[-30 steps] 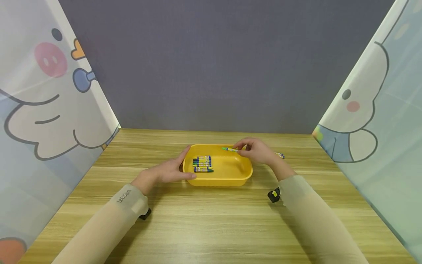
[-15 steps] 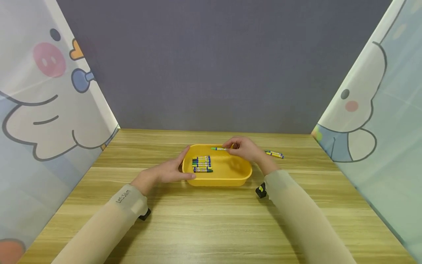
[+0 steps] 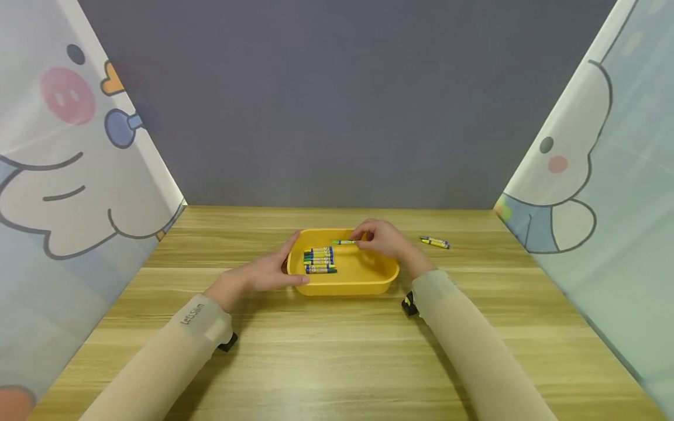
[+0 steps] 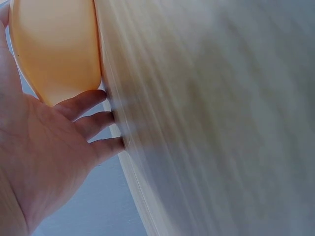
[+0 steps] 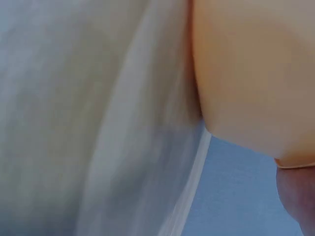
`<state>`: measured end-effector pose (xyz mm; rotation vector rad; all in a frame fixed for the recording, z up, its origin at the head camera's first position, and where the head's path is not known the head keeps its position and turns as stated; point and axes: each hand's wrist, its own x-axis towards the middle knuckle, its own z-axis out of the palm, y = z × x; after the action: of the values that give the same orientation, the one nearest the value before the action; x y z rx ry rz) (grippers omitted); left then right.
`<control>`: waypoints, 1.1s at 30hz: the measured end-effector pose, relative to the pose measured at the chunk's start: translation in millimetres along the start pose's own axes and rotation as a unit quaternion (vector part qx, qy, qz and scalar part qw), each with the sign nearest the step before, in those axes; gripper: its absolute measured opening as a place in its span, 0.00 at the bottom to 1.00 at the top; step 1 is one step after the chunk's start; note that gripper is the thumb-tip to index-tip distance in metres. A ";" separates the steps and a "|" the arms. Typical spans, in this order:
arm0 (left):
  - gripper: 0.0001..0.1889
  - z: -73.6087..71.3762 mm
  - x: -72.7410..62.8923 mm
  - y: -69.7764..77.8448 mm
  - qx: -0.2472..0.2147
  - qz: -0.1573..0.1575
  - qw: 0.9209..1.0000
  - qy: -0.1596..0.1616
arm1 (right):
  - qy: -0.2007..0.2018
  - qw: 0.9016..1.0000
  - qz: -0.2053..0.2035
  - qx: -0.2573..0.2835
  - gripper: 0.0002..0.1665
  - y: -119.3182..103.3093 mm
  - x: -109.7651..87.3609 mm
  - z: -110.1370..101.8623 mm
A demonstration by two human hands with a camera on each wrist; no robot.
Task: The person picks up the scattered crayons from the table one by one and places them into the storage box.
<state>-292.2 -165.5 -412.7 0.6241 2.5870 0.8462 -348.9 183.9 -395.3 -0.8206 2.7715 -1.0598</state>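
A yellow plastic tray point(image 3: 347, 288) stands on the wooden table. My left hand point(image 3: 267, 272) rests against its left end, fingers spread and fairly straight, the thumb at the front rim. In the left wrist view that hand point(image 4: 54, 142) has fingertips low along the tray's outer side. Several wrapped crayons point(image 3: 319, 261) lie side by side at the tray's left. Over the tray's back part, my right hand point(image 3: 380, 238) pinches a crayon with a light green tip point(image 3: 343, 242), its tip pointing left. Most of the right hand is out of the right wrist view.
Two more crayons point(image 3: 434, 242) lie on the table point(image 3: 326, 356) to the right of the tray. A dark grey panel point(image 3: 337, 105) rises behind the table, with cartoon-printed sheets point(image 3: 568, 140) at both sides.
My right hand has moved left with the green-tipped crayon, further in over the tray, uncovering the crayons on the right. The left hand keeps its place at the tray.
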 end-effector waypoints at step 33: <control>0.67 0.1 0.2 -2.9 -0.008 0.010 1.000 0.002 | -0.036 0.956 -0.069 -0.282 0.07 -8.4 0.1 15.0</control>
<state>-293.2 -167.5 -414.6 0.6449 2.5796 0.8752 -341.5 169.5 -401.4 -1.0875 3.0170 -0.2175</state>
